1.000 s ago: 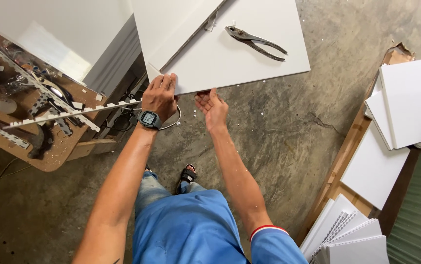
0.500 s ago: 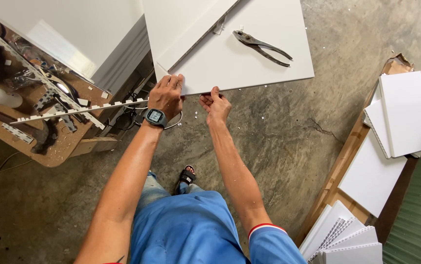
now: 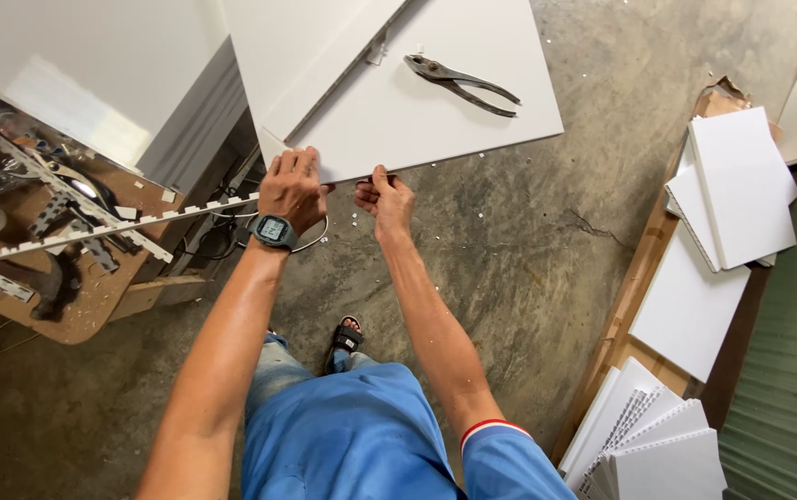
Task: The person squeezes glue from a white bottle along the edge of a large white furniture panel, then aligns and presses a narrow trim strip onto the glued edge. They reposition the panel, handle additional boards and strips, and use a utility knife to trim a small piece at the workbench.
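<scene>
A large white panel [image 3: 417,102] lies flat in front of me, raised above the concrete floor. My left hand [image 3: 293,188], with a watch on the wrist, rests palm down on the panel's near edge. Just to its right, my right hand [image 3: 386,196] pinches the same near edge with closed fingers; whether something small sits between them I cannot tell. A pair of metal pliers [image 3: 459,83] lies on top of the panel, farther away and to the right of both hands.
A wooden bench [image 3: 74,296] cluttered with metal tools and a notched white strip [image 3: 121,227] stands to the left. More white panels [image 3: 736,185] are stacked on wooden boards at the right, with corrugated sheets [image 3: 648,444] lower right. My sandalled foot [image 3: 348,338] stands on the cracked concrete.
Both hands have moved forward to the panel's near edge. The right hand's fingers have closed onto that edge. The view has shifted slightly.
</scene>
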